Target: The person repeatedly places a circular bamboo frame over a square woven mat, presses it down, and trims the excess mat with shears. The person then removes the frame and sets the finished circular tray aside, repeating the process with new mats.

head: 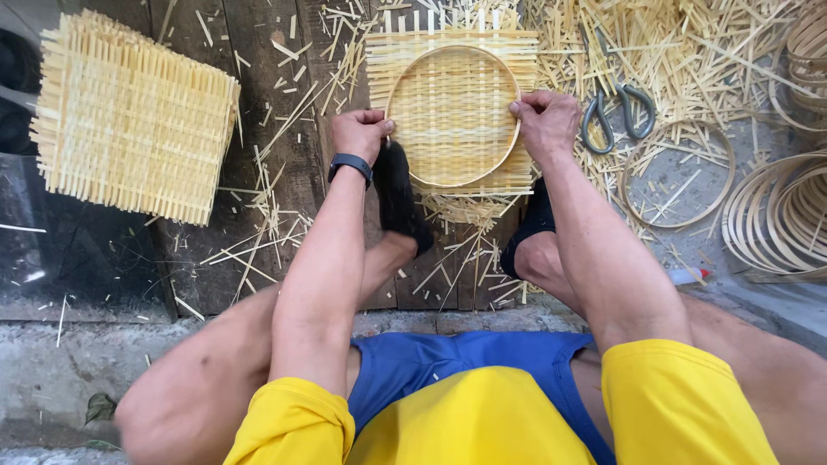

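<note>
Where the wooden floor (258, 86) begins at far left, a stack of square woven mats (129, 116) lies flat, its cut strip ends sticking out on every side. Loose bamboo offcuts (258, 232) are scattered over the boards between the stack and the person. The left hand (360, 133), with a dark watch (350, 165) on the wrist, is clenched on the left edge of a round hoop (514, 146), its fingers (375, 116) curled over the rim. The hoop lies pressed onto a square woven mat (451, 52) at the top middle of the view, directly ahead of the person, and the mat's corners and strip ends stick out beyond the ring. Two dark shoes (401, 202) rest on the floor just below the mat, one under each wrist. The right hand (544, 125) grips the hoop's right edge, fingers closed on the rim. Just right of that hand, grey-handled scissors (616, 108) lie on a heap of thin strips (689, 52). A single loose hoop (678, 176) lies flat near the scissors, and nested spare hoops (775, 215) lie at the far right.
</note>
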